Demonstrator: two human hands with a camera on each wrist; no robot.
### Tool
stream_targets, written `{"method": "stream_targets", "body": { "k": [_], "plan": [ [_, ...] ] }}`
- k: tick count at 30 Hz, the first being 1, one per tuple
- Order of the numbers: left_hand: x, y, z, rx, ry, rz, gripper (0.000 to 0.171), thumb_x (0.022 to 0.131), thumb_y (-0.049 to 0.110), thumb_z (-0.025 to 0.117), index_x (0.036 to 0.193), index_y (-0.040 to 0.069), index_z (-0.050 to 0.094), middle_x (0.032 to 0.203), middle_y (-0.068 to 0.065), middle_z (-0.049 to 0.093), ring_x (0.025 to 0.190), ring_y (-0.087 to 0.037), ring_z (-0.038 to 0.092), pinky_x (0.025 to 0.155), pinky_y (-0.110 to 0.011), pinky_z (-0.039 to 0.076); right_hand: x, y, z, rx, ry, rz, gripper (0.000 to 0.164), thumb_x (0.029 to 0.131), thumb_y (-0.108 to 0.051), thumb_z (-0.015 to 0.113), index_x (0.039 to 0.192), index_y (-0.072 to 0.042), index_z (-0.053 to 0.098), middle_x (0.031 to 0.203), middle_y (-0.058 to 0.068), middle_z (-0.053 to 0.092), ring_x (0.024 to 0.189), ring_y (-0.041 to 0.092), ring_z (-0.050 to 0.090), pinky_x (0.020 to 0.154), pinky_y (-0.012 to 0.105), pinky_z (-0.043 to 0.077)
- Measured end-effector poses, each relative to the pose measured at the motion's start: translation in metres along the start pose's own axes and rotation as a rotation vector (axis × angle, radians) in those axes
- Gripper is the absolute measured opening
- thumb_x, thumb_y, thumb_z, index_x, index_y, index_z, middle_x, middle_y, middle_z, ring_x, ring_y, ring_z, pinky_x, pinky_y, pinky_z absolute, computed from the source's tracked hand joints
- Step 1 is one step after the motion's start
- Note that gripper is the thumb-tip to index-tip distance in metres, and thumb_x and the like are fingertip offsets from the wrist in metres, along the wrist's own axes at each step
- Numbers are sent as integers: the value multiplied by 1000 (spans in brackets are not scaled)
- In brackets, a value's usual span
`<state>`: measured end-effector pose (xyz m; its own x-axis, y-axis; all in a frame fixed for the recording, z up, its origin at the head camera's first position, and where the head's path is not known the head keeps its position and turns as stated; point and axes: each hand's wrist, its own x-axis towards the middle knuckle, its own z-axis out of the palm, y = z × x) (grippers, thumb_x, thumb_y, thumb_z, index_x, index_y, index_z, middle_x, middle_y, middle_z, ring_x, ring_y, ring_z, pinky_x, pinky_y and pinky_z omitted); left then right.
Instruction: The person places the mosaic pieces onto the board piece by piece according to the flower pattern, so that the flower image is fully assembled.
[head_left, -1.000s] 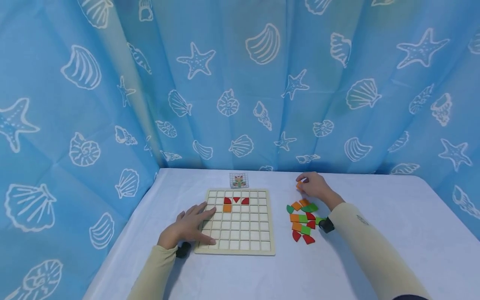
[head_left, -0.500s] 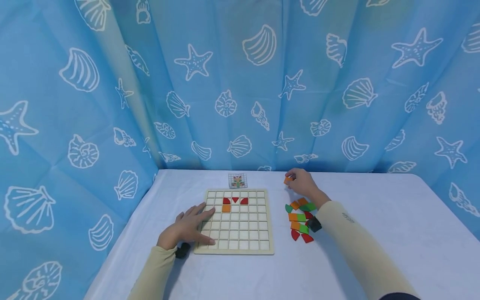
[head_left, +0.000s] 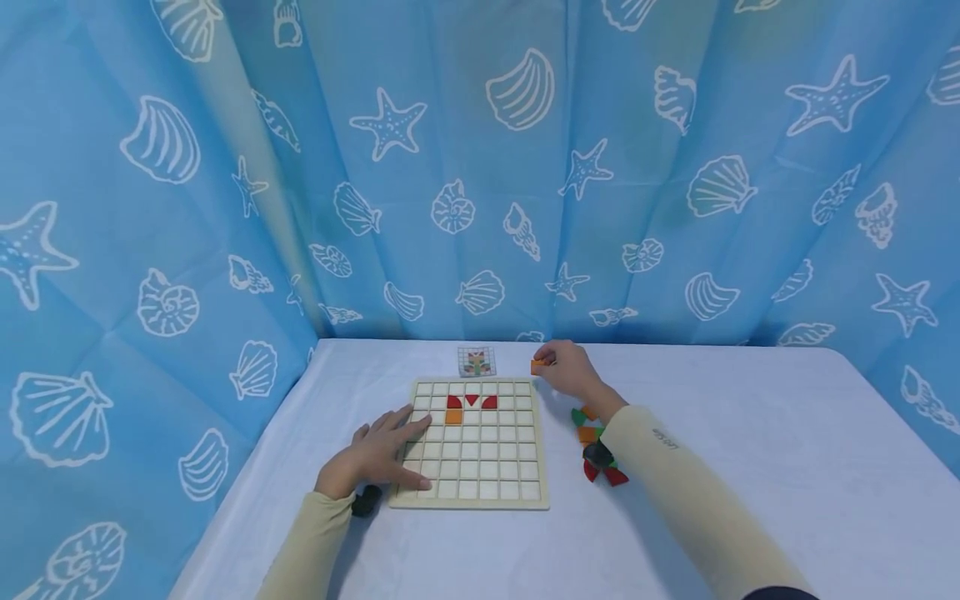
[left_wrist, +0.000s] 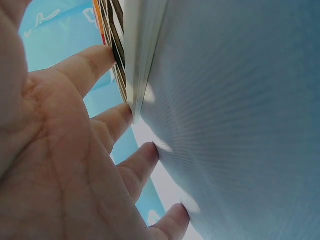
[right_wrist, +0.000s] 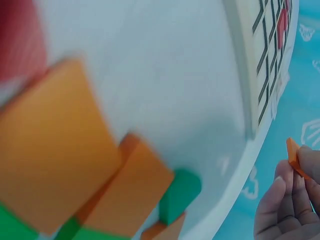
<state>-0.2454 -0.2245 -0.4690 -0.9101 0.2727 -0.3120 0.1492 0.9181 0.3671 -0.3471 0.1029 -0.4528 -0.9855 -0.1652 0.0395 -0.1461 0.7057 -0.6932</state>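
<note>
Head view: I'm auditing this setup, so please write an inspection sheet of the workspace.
Surface: white-covered table
Job's things: grid board holding three red pieces and one orange square; pattern card beyond it; loose red, orange and green pieces to its right, partly hidden by the right sleeve
Clutter: nothing seen
Hands: left hand spread over the board's left side; right hand pinches an orange piece
Cables: nothing seen
Surroundings: blue shell-print curtain

Head view: pile [head_left: 588, 434] partly hidden behind right sleeve [head_left: 678, 479] and wrist device [head_left: 597, 454]. Card [head_left: 476, 362] print too small to read. Left sleeve [head_left: 306, 546] cut off at lower edge. Left wrist view: left hand [left_wrist: 57, 145] cropped left and bottom; board [left_wrist: 142, 55] cut off at top. Right wrist view: red tile [right_wrist: 19, 42] blurred, cropped; right hand [right_wrist: 289, 205] cropped at right, covering part of orange tile [right_wrist: 293, 154].
</note>
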Motion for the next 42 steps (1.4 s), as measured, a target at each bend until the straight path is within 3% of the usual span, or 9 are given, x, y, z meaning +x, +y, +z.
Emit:
{"method": "stream_targets", "body": {
  "k": [6, 14, 17, 24, 29, 37, 42],
  "plan": [
    [-2, -1, 1, -7, 6, 4, 105, 67, 60, 83, 155, 31, 34, 166, -8, 18, 151, -37, 15, 117, -68, 9, -1, -17, 18, -18, -25, -47, 17, 92, -18, 70, 105, -8, 72, 91, 7, 65, 82, 21, 57, 65, 30, 49],
    [-2, -3, 0, -10, 7, 29, 103, 69, 59, 83, 155, 30, 33, 166, -9, 18, 151, -38, 14, 116, -70, 9, -6, -34, 39, -22, -31, -64, 12, 92, -17, 70, 101, -10, 73, 90, 4, 67, 81, 17, 59, 68, 31, 50],
    [-1, -3, 0, -7, 8, 25, 104, 69, 59, 83, 155, 30, 33, 166, -9, 18, 151, -38, 15, 116, -69, 9, -7, -37, 47, 46, -33, -34, 12, 91, -18, 71, 101, -10, 72, 90, 4, 66, 79, 17, 59, 66, 30, 50],
    [-1, -2, -1, 6, 3, 29, 103, 69, 59, 83, 155, 30, 33, 166, -9, 18, 152, -38, 14, 116, -70, 9, -9, -39, 58, 343, -102, 84, 15, 90, -17, 73, 103, -9, 72, 90, 7, 65, 79, 19, 67, 64, 31, 56],
    [-1, -3, -1, 8, 1, 15, 104, 69, 60, 82, 155, 31, 33, 166, -9, 18, 151, -38, 14, 116, -70, 9, -12, -44, 62, 332, -130, 57, 13, 91, -13, 71, 103, -7, 71, 91, 8, 66, 77, 20, 65, 65, 31, 56],
    [2, -3, 0, 21, -3, 20, 103, 69, 62, 81, 155, 31, 33, 166, -9, 17, 151, -38, 15, 116, -70, 10, -20, -50, 70, 216, -171, -30, 10, 88, -12, 75, 97, -8, 73, 88, 5, 68, 73, 16, 61, 64, 29, 52],
    [2, -1, 0, 14, -4, 9, 104, 68, 62, 82, 155, 31, 33, 166, -9, 18, 151, -38, 15, 116, -70, 10, -22, -51, 74, 191, -181, -31, 10, 86, -11, 76, 95, -8, 73, 85, 3, 67, 75, 15, 58, 65, 27, 51]
  ]
}}
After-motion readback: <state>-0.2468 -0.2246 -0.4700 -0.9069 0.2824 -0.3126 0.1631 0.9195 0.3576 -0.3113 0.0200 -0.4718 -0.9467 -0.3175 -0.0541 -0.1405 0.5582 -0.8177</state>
